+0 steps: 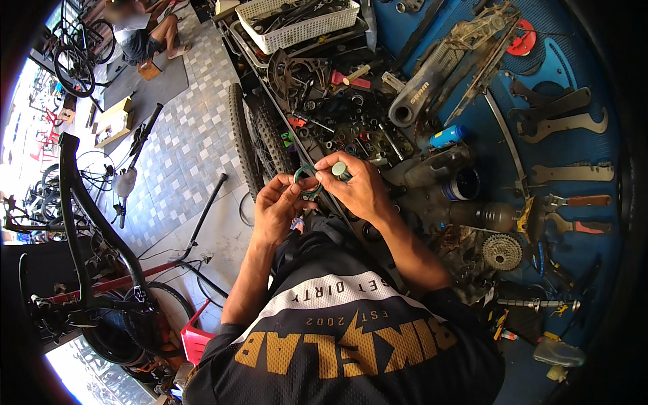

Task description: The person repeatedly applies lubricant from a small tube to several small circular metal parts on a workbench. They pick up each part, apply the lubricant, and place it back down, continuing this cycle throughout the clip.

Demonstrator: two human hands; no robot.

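Between my two hands is a thin green ring (305, 171), raised in front of my body. My left hand (274, 210) pinches its left side with thumb and fingers. The thumb and index finger of my right hand (359, 192) close on its right side. A small pale-green piece with a round, flat end (339, 169) is also tucked among my right fingers; its other end is hidden. Just beyond my hands stand knobby bicycle tyres (271, 138). To their right, a bench is strewn with small dark metal parts (358, 138).
A white basket of tools (297, 27) stands at the far end. Crank arms (422, 94), a blue can (448, 136), a cassette (502, 251) and flat wrenches (567, 127) lie right. Left are a black bike frame (81, 189), a red stool (196, 335) and a seated person (145, 37).
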